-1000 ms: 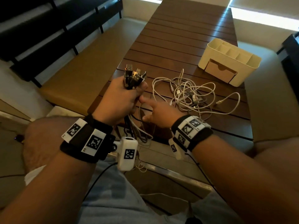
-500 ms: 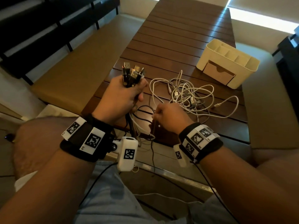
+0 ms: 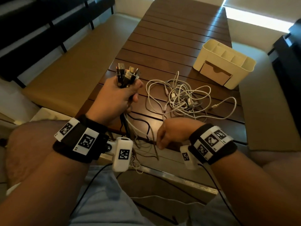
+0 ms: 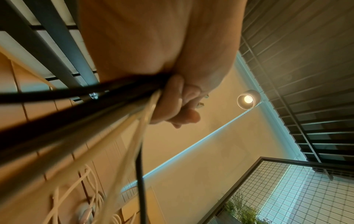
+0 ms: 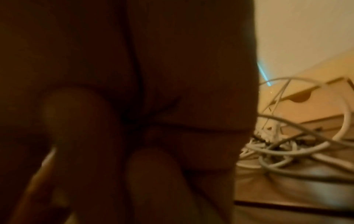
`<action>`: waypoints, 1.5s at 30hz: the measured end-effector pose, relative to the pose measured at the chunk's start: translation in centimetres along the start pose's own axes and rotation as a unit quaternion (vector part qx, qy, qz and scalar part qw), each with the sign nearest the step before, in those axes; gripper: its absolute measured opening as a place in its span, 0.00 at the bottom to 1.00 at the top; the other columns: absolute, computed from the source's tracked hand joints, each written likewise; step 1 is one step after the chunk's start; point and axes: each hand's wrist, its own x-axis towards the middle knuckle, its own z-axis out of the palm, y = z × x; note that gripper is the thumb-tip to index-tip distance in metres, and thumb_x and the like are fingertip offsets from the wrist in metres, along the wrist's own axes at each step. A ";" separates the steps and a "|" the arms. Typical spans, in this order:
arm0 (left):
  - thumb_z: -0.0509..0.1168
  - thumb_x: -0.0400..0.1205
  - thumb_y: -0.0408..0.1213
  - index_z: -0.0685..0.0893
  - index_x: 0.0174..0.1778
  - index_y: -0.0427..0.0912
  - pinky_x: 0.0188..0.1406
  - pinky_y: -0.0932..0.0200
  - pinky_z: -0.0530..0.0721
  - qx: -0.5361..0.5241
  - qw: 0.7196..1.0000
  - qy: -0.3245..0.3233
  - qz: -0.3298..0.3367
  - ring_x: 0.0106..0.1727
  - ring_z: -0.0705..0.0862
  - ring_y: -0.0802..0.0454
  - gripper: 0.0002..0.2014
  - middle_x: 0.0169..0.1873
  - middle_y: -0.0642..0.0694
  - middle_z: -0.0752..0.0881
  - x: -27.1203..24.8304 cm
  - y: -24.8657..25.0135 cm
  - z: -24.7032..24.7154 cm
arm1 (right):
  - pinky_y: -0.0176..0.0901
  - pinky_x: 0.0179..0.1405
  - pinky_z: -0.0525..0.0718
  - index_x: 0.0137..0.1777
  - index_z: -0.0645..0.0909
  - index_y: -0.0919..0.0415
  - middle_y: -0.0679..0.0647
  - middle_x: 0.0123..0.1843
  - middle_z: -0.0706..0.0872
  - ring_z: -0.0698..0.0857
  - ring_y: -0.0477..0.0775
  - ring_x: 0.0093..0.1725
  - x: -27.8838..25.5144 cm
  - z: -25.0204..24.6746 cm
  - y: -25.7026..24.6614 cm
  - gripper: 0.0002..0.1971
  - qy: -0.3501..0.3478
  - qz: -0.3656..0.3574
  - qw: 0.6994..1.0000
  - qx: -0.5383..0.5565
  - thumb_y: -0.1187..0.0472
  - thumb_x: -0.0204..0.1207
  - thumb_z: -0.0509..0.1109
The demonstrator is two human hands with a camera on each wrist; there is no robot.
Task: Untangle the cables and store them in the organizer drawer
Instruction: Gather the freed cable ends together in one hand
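Observation:
My left hand [image 3: 128, 93] grips a bundle of dark and white cables [image 3: 127, 74] upright over the table, with the USB plugs sticking out above the fist. In the left wrist view the curled fingers [image 4: 172, 103] wrap the strands [image 4: 95, 106]. The loose ends hang below the fist over the table's front edge. My right hand [image 3: 160, 139] is at that edge, its fingers curled and pinching the hanging strands [image 3: 146, 136]. A tangle of white cables [image 3: 179, 97] lies on the table to the right. Behind it stands the cream organizer [image 3: 228, 51] with its drawer [image 3: 215, 72].
The slatted wooden table [image 3: 171, 38] runs away from me, with padded benches [image 3: 65, 70] on both sides. The right wrist view is mostly dark palm, with the white tangle [image 5: 287, 148] and the drawer front [image 5: 310, 104] beyond it. My knees are under the table's front edge.
My right hand has slid from beside the left fist down and toward me along the hanging strands to the table's front edge. The left hand keeps its grip in place.

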 end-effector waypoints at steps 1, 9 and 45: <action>0.64 0.87 0.42 0.83 0.50 0.40 0.19 0.63 0.70 -0.002 1.000 -0.002 -0.002 0.21 0.70 0.56 0.09 0.24 0.49 0.79 0.3 -0.1 0.2 | 0.48 0.60 0.81 0.49 0.90 0.41 0.37 0.49 0.89 0.83 0.43 0.54 -0.3 0.0 0.3 0.05 -0.013 0.005 1.000 -0.008 0.47 0.74 0.76; 0.62 0.88 0.46 0.78 0.43 0.41 0.19 0.58 0.81 -0.055 0.997 0.036 -0.026 0.19 0.75 0.54 0.13 0.22 0.48 0.79 1.5 -3.1 2.1 | 0.36 0.42 0.77 0.75 0.74 0.49 0.48 0.40 0.92 0.86 0.35 0.40 -0.9 -1.4 2.5 0.19 0.313 0.033 0.902 0.296 0.46 0.87 0.61; 0.58 0.73 0.32 0.76 0.48 0.39 0.19 0.65 0.54 -0.261 0.959 -0.040 -0.101 0.20 0.57 0.57 0.09 0.24 0.50 0.62 3.5 -5.9 2.2 | 0.51 0.48 0.87 0.52 0.89 0.47 0.51 0.49 0.87 0.83 0.53 0.48 4.2 -5.5 6.3 0.09 0.345 0.180 0.921 -0.001 0.47 0.81 0.69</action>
